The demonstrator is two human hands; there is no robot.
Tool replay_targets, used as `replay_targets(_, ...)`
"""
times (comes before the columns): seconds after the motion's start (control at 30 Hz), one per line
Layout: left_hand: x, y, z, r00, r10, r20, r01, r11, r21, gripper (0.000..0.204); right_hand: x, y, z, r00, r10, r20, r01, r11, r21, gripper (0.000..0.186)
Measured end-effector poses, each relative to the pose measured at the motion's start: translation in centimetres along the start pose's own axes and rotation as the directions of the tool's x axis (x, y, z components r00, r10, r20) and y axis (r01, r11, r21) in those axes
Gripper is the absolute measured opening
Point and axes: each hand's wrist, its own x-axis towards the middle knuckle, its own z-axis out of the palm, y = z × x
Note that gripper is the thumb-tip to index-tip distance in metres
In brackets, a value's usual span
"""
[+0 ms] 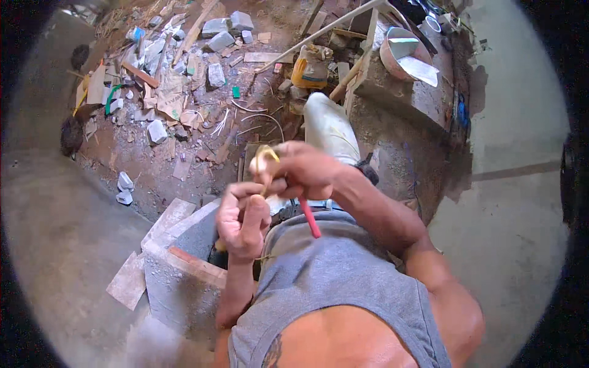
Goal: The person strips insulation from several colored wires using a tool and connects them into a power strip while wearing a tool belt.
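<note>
In front of my waist, my left hand (240, 222) pinches a thin yellow wire (274, 154) between thumb and fingertips. The wire bends into a small loop above the fingers. My right hand (310, 170) is closed just to the right of it, its fingers close to the wire and partly blurred. Out of the right hand's underside sticks the red handle (310, 219) of a tool whose head is hidden in the palm. Whether the right fingers also grip the wire is hard to make out.
Rubble, broken blocks (216, 75) and cardboard scraps litter the ground ahead. Loose white cable pieces (264, 116) lie among them. A cut yellow container (310, 69) stands near a concrete ledge (399, 92) that bears a round tub (392, 61). Boards (197, 265) lie at my left.
</note>
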Motion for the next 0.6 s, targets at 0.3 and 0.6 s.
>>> replay_targets(0.3, 2.6, 2.1, 0.9, 0.983, 0.151, 0.101, -0.135, 0.980, -0.148, 0.053, 4.8, 4.3, -4.3, 0.987, 0.018, -0.162, -0.077, 0.927, -0.366, 0.026)
replay_targets(0.6, 2.6, 1.4, -0.8, 0.993, -0.044, -0.109, 0.039, 0.998, -0.042, 0.015, 2.6, -2.1, -3.8, 0.797, -0.521, -0.307, 0.296, 0.779, -0.553, 0.039)
